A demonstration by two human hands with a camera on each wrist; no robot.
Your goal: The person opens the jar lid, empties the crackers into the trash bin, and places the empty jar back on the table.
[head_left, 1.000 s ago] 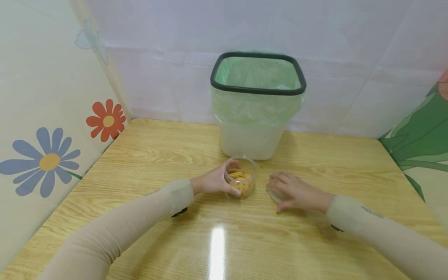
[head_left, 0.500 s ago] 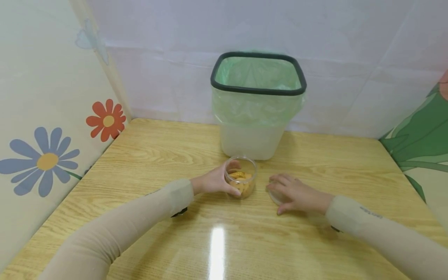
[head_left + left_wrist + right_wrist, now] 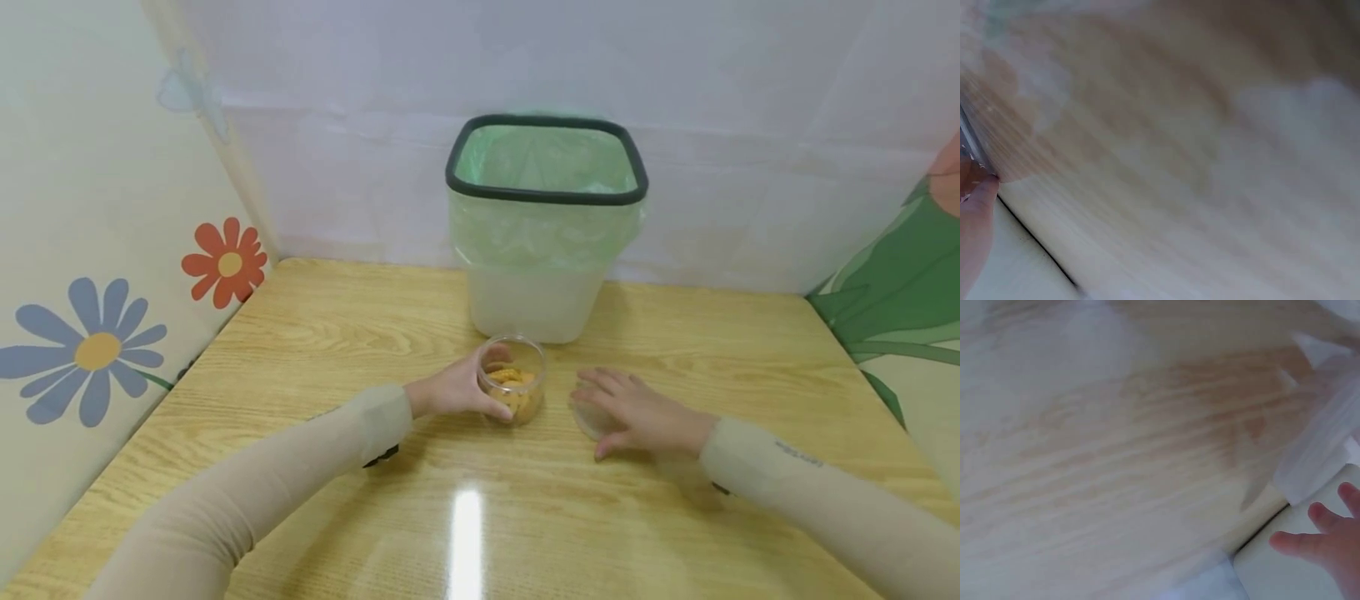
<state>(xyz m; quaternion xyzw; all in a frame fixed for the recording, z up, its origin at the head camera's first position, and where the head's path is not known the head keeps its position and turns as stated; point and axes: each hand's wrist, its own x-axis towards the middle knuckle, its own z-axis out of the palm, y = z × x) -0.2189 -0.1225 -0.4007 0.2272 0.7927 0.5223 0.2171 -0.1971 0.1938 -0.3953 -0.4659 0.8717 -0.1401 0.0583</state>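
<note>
In the head view a clear round jar [image 3: 538, 367] stands mid-table with its top uncovered. Orange-yellow biscuit-like pieces [image 3: 513, 379] lie in its lower part. My left hand [image 3: 461, 387] grips the jar from the left, thumb across the near side and fingers round the far side. To the right, my right hand [image 3: 641, 414] rests over a clear round lid [image 3: 587, 419], palm down, fingers spread and loosely bent; it hides much of the lid. The left wrist view catches the left thumb [image 3: 979, 203] at the jar's edge. Several right fingertips [image 3: 1297, 542] show apart in the right wrist view.
A whitish bin [image 3: 532, 304] with a dark rim and a green liner bag [image 3: 543, 229] stands just behind the jar. Wood-grain table [image 3: 360, 525] surrounds both hands. A pale wall [image 3: 337, 167] closes the back, and flower-printed panels [image 3: 60, 208] flank the sides.
The view has shifted very slightly. Both hands, the jar and the lid hold the same places relative to one another.
</note>
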